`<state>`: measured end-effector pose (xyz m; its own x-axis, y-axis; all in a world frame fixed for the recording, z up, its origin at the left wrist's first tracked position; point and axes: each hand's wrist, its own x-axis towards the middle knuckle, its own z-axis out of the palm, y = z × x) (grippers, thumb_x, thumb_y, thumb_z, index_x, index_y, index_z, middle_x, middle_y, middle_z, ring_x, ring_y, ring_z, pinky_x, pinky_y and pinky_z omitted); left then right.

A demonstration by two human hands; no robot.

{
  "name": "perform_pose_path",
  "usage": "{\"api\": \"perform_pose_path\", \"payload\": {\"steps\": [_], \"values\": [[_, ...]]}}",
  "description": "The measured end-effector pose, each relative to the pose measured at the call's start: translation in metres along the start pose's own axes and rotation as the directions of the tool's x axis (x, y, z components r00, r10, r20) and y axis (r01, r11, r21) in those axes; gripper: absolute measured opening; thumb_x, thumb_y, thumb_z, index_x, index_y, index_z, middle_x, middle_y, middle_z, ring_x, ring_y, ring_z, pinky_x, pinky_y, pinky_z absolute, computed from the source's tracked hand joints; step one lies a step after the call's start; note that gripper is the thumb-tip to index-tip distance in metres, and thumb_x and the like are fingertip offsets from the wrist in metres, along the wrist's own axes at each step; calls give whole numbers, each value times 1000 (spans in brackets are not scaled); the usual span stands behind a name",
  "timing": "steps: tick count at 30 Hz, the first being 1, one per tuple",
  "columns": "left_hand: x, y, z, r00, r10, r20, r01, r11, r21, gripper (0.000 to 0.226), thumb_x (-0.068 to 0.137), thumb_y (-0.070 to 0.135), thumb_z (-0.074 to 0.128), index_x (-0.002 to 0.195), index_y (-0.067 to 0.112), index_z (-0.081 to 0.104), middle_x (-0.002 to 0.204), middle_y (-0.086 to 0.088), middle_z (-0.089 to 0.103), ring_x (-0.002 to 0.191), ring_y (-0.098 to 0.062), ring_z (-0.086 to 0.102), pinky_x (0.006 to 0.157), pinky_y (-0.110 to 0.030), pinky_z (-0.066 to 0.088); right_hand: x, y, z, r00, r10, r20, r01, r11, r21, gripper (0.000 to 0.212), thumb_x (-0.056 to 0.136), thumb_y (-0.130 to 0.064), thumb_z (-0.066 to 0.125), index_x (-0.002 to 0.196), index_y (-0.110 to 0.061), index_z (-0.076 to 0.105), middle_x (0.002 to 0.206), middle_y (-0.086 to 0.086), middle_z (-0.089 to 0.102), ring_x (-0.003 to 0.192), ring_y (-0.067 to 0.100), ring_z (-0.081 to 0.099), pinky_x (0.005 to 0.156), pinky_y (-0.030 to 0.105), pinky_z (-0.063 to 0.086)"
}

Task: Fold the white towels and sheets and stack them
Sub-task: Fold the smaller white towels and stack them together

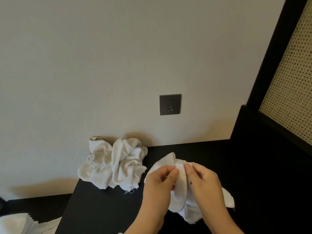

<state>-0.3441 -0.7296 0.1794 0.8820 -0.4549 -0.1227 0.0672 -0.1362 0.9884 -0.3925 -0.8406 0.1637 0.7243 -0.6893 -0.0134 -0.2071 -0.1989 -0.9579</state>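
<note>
I hold a small white towel (179, 195) up over the black table (101, 208). My left hand (158, 184) pinches its top edge between thumb and fingers. My right hand (204, 181) pinches the same edge just to the right, so the two hands nearly touch. The cloth hangs crumpled below and behind both hands, partly hidden by them. A heap of crumpled white towels (114, 164) lies against the wall at the table's far left corner, apart from my hands.
More white cloth (25, 224) lies at the bottom left, below the table's edge. A dark wall socket (170, 104) sits above the table. A black frame with a woven cane panel (290, 78) stands at the right.
</note>
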Motion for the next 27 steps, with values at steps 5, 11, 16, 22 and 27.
{"api": "perform_pose_path", "payload": {"steps": [5, 11, 16, 22, 27], "values": [[-1, -13, 9, 958, 260, 124, -287, 895, 342, 29, 97, 18, 58, 93, 44, 70, 100, 24, 62, 96, 1, 61, 84, -16, 50, -6, 9, -30, 991, 1, 135, 14, 994, -108, 7, 91, -36, 66, 96, -38, 69, 89, -16, 70, 86, -2, 63, 68, 9, 43], [45, -47, 8, 873, 157, 461, -467, 542, 699, 51, 98, 7, 50, 136, 41, 46, 143, 23, 40, 132, 4, 35, 113, -18, 28, 0, 59, -76, 972, 175, -155, -212, 940, -267, 14, 92, -19, 68, 99, -29, 74, 91, -14, 68, 90, 9, 61, 87, 32, 51], [93, -67, 11, 904, -144, 403, -285, 501, 817, 57, 94, 3, 51, 144, 27, 40, 139, 4, 48, 125, -14, 51, 108, -31, 42, 6, 97, -99, 950, 220, -219, -279, 916, -288, 19, 89, -11, 70, 88, -30, 71, 65, -3, 68, 61, 14, 64, 62, 28, 54], [157, -54, 30, 969, -137, 205, -103, 531, 841, 54, 102, 23, 44, 152, 17, 22, 129, -15, 55, 107, -31, 62, 89, -39, 52, 13, 112, -101, 953, 225, -205, -274, 927, -256, 24, 88, -3, 70, 80, -26, 70, 66, -6, 70, 61, 11, 68, 66, 33, 59], [193, -62, 39, 950, -279, 142, 1, 457, 890, 69, 101, 46, 42, 156, 18, 11, 128, -16, 57, 98, -32, 65, 78, -37, 55, 26, 110, -99, 949, 218, -229, -260, 950, -172, 21, 89, -3, 69, 81, -22, 70, 68, -3, 71, 62, 9, 69, 63, 27, 58]]}}
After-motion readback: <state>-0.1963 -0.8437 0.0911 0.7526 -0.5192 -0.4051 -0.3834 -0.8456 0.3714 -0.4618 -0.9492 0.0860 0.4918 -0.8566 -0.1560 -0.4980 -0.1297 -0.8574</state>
